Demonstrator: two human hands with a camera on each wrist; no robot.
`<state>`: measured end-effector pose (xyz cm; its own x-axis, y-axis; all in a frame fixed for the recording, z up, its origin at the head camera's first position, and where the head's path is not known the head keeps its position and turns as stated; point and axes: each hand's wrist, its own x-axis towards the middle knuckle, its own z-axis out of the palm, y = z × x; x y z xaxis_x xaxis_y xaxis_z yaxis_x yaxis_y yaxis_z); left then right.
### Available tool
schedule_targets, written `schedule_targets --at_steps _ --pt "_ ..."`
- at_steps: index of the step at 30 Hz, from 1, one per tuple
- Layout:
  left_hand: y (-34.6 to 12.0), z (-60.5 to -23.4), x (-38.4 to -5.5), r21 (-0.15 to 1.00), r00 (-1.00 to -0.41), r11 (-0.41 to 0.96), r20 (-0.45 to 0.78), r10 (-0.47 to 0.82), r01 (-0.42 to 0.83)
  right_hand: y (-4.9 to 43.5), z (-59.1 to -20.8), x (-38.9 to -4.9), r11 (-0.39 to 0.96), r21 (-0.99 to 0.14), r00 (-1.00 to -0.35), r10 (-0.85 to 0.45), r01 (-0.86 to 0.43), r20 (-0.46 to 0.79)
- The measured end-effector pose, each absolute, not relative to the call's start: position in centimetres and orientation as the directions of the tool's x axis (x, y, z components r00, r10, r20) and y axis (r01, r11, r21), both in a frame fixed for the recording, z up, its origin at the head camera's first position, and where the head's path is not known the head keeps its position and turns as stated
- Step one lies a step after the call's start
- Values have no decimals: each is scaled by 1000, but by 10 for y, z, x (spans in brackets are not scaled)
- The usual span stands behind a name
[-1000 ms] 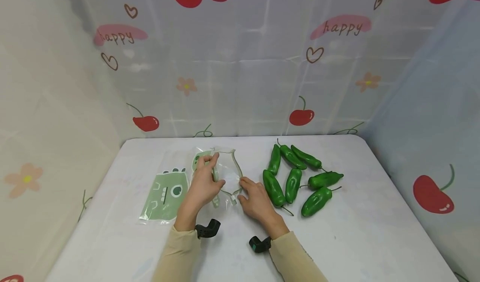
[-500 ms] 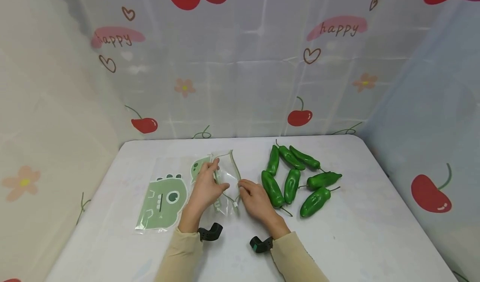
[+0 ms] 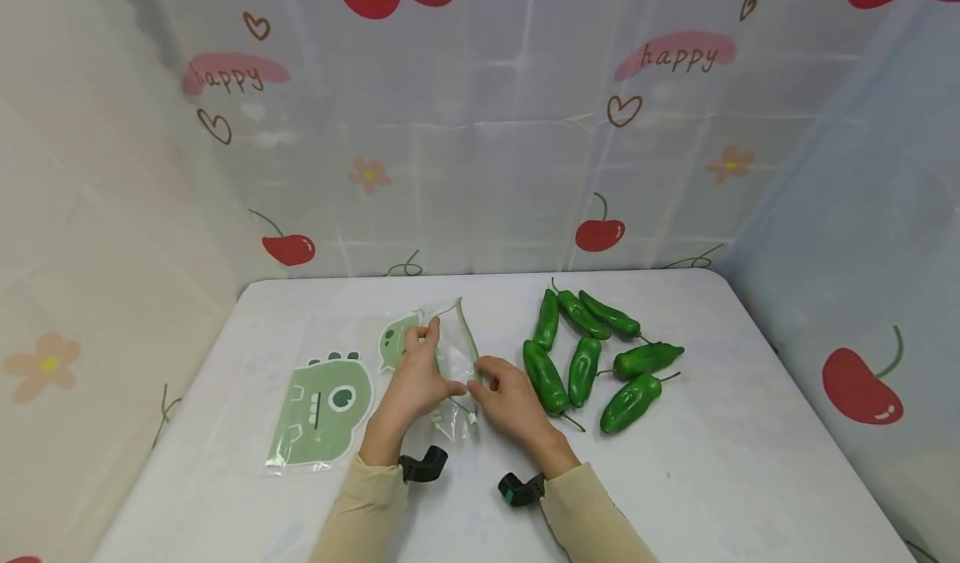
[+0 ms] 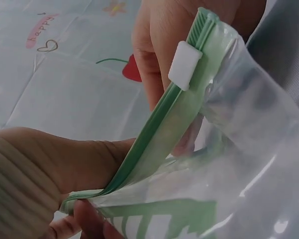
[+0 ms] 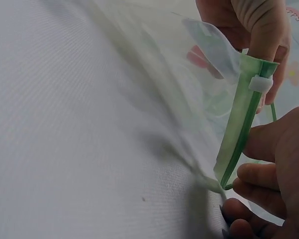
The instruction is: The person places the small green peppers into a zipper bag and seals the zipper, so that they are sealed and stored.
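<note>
A clear slider zip bag [image 3: 322, 417] printed with a green dinosaur face lies on the table, its mouth toward the right. Its green zip strip [image 4: 154, 127] carries a white slider [image 4: 185, 65] near one end. At the mouth's left side, my left hand [image 3: 416, 376] holds the rim between thumb and fingers, the index and middle fingers spread upward. My right hand [image 3: 517, 405] pinches the opposite rim, thumb [image 5: 261, 142] against the green strip. A gap shows between the two rims. Inside the bag only clear film and the print show.
Several green peppers [image 3: 583, 371] lie just right of my right hand, stems pointing various ways. The white table [image 3: 720, 480] has its far edge against a curtain [image 3: 480, 146] printed with cherries. A black wrist camera [image 3: 423, 465] sits on each wrist.
The bag's mouth has narrowed as my hands have come closer together, left thumb moving right toward the right hand. The bag's printed body has slid slightly left and nearer.
</note>
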<state>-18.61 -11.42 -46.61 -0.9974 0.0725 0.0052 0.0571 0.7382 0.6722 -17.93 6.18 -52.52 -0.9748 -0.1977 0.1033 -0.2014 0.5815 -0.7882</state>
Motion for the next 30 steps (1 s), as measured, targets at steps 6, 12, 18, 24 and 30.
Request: schedule_targets --at_steps 6,12,18,24,30 --pt "-114 -468 -186 671 -997 738 16 74 66 61 -521 -178 577 -791 -975 -197 -201 105" --pt "-115 -469 -187 689 -996 721 16 86 73 61 -521 -177 577 -788 -972 -204 -213 113" --pt "-116 -470 -189 707 -993 703 -3 118 82 61 -521 -177 580 -782 -969 -210 -228 127" --pt "-117 -469 -188 712 -992 698 -12 122 77 64 -512 -175 554 -797 -965 -227 -241 134" --pt "-118 -467 -188 697 -991 712 -9 135 90 70 -498 -175 522 -811 -960 -226 -264 167"
